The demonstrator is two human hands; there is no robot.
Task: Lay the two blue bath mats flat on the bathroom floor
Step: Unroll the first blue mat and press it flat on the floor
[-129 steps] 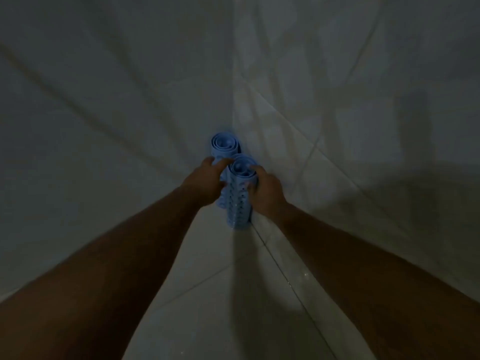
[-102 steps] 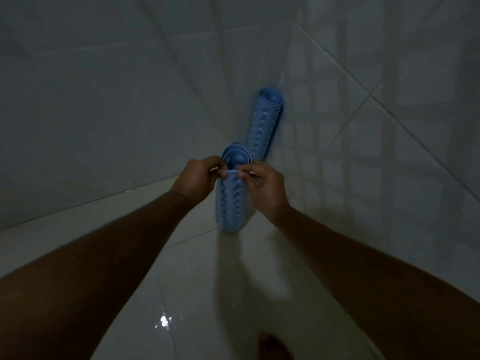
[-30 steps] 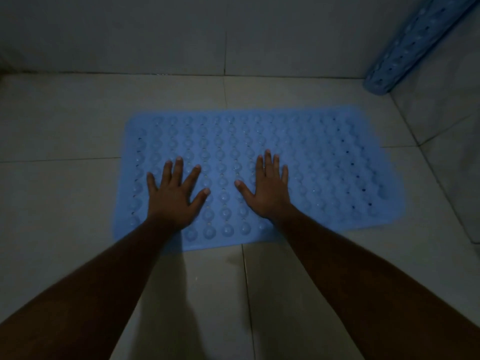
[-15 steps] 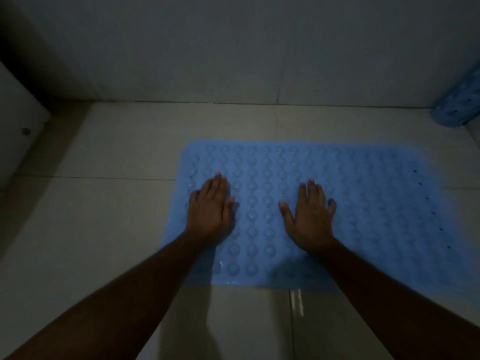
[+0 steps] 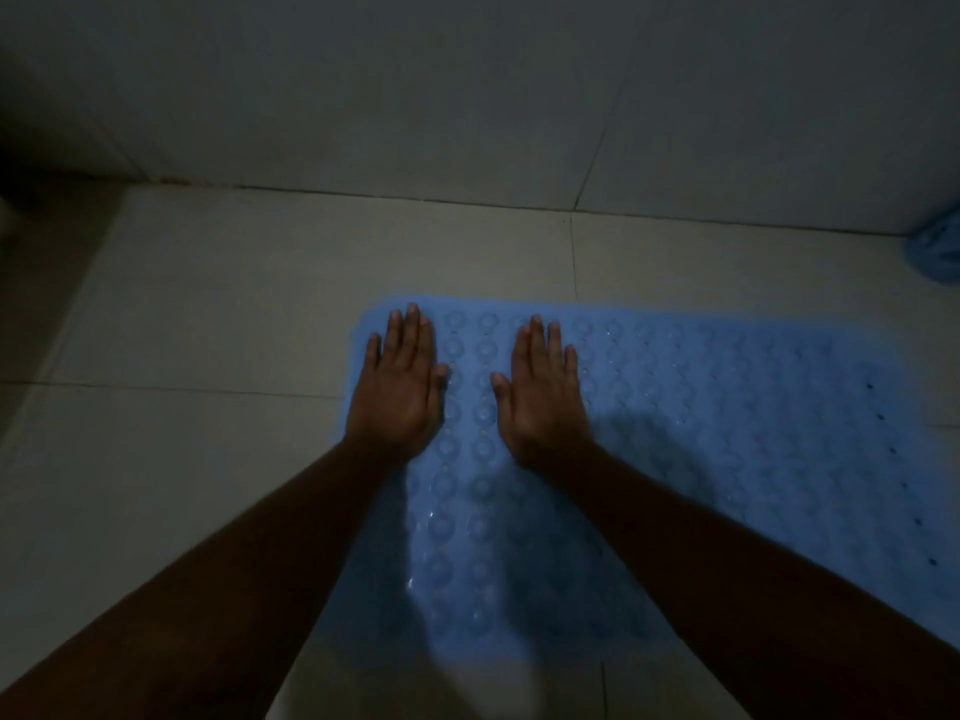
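The blue mat [image 5: 701, 433] lies unrolled on the tiled floor [image 5: 208, 304], bumps up, a little way off the wall [image 5: 467, 96]. The left hand [image 5: 397, 387] presses flat by its left far corner, fingers together; the right hand [image 5: 543, 394] lies flat just beside it, palm down, fingers close. The second mat [image 5: 937, 252] sits at the right edge, in the corner, seemingly not laid out yet. The floor looks glossy, so I reckon the mat could slide under a push, or its ends might curl back up once the hands lift.
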